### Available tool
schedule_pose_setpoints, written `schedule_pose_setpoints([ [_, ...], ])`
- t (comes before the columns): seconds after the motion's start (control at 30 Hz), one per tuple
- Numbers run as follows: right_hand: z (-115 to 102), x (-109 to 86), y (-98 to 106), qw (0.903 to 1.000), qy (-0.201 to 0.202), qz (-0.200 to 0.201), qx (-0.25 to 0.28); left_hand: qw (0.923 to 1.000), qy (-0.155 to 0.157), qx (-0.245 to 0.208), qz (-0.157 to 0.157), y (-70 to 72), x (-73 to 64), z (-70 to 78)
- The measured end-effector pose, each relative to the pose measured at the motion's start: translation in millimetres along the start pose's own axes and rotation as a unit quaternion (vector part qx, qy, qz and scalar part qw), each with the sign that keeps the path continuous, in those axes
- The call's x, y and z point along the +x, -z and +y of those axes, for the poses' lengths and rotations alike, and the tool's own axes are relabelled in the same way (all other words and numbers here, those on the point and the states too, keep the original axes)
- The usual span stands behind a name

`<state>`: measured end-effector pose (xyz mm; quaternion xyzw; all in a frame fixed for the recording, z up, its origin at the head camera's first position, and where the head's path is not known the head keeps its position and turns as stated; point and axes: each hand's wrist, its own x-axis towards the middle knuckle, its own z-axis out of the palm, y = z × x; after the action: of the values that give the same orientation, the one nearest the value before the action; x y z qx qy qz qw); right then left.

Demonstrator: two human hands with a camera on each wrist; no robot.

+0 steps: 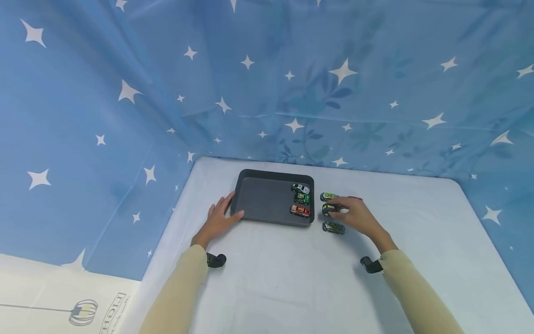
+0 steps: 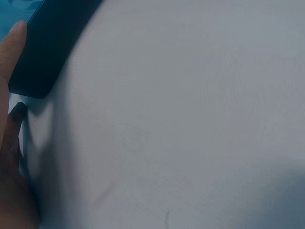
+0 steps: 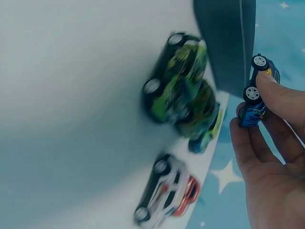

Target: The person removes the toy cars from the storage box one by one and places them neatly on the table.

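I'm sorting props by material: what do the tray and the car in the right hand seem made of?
The tray: likely plastic or coated metal, matte; its dark grey surface shows no sharp glints. The car: perhaps painted metal or plastic, seemingly glossy; its blue body carries coloured graphics. Its silvery, spoked hubs are probably plastic.

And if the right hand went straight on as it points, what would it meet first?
Likely the right wall of the gray tray, just beyond the dark toy car the right hand pinches; hand height against the rim is unclear.
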<state>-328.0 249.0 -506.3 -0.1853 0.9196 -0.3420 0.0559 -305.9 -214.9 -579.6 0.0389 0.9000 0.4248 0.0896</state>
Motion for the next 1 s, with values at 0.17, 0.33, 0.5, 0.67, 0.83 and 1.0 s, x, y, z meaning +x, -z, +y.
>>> schedule_pose_setpoints([
  [0.17, 12.1, -11.9, 4.7, 0.9999, -0.011, 0.008, 0.001, 1.0000, -0.005, -0.006, 0.001, 0.1, 1.7, -0.4],
  [0.33, 21.1, -23.0, 10.0, 0.9998, -0.012, 0.014, 0.001, 0.9999, 0.003, -0.008, -0.007, 2.0, 0.1, 2.5],
  [0.5, 30.1, -35.0, 15.5, 0.9995, -0.024, 0.022, -0.006, 0.9999, 0.003, -0.007, -0.009, 3.4, -0.8, 5.9],
  [0.67, 35.1, -46.2, 17.9, 0.9990, -0.039, 0.023, -0.002, 0.9999, -0.004, -0.008, -0.009, 3.6, -0.1, 5.9],
  [0.83, 40.5, -55.1, 18.1, 0.9987, -0.043, 0.027, -0.004, 0.9999, -0.002, -0.012, -0.009, 3.7, -1.4, 7.5],
  [1.0, 48.1, -61.3, 16.6, 0.9984, -0.052, 0.020, -0.008, 0.9999, -0.001, -0.010, -0.007, 4.5, -3.5, 12.2],
])
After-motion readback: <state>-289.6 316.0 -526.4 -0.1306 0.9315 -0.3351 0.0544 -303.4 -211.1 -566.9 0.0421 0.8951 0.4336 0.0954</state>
